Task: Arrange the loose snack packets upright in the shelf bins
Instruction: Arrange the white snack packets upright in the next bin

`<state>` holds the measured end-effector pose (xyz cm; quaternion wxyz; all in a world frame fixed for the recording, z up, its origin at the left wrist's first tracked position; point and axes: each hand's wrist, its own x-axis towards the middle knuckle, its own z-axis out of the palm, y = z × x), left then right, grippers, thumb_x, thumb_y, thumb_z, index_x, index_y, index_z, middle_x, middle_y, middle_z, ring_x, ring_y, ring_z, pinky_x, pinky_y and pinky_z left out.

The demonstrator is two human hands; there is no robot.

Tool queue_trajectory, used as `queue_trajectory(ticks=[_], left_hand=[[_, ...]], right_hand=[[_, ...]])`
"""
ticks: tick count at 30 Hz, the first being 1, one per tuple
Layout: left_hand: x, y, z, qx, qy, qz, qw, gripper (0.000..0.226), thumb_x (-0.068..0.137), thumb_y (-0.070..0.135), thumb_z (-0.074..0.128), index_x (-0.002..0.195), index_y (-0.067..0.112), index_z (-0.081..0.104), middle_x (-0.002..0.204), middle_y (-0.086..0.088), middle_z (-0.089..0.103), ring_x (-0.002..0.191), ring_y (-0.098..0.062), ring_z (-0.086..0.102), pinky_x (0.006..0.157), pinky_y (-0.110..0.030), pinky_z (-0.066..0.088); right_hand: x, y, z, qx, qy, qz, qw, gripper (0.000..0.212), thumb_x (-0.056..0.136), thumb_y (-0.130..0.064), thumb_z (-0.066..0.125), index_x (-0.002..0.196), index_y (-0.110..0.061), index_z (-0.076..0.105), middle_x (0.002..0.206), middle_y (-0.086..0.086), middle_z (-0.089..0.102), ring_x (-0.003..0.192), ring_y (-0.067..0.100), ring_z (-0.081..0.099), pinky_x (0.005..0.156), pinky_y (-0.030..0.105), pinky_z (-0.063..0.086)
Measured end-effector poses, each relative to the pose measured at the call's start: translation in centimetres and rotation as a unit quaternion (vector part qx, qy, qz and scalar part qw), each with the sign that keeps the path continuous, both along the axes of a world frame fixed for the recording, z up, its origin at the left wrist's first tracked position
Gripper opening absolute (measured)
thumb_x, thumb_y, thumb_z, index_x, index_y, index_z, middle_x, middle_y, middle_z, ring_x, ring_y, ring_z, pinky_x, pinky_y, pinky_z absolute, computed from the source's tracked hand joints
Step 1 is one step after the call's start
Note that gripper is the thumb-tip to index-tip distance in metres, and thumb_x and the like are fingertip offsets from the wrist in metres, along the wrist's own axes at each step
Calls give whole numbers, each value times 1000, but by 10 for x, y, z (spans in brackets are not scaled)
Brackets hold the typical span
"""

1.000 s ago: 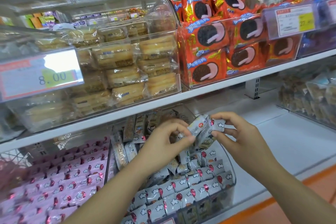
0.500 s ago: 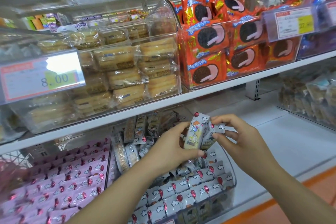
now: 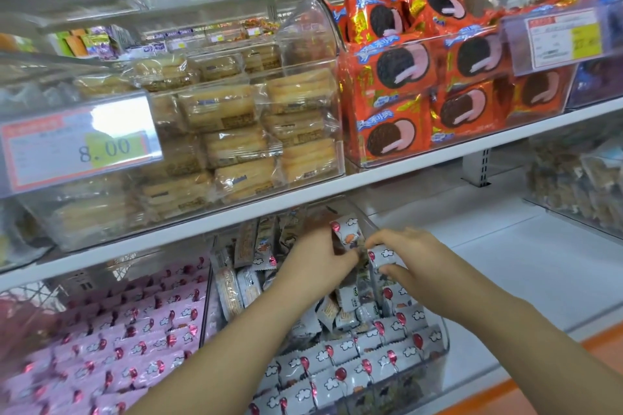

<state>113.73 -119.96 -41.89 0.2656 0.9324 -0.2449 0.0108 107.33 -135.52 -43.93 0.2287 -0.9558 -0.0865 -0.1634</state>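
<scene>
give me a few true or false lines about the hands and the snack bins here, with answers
1. The left hand and the right hand each pinch a grey balloon packet. True.
2. Both hands work over the pink packets. False: they are over the clear bin of grey packets, just right of the pink ones.
3. The price tag in front of the pale biscuit packs reads 8.00. True.
4. The orange cookie packets lie on the lower shelf. False: they sit in a bin on the upper shelf, right of the biscuit packs.
</scene>
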Motion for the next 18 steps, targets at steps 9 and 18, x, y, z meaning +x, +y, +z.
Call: queue_trajectory(ticks=[9,18], left_hand=[[10,-1,-7,82,3,-123,989,36,96,41,49,127,24,50,104,-3,67,90,-19,63,80,-37,53],[15,-3,-4,155,26,-177,972,31,98,30,49,128,25,54,110,-3,62,91,-18,59,82,-32,50]], right_hand=[[-6,-3,-7,27,0,-43,999,37,87,-25,65,122,-32,54,100,-32,33,121,7,38,96,15,26],[-4,-6,-13,-19,-10,-11,1000,43,92,-29,58,133,-37,48,134,-22,47,127,4,32,110,24,22]])
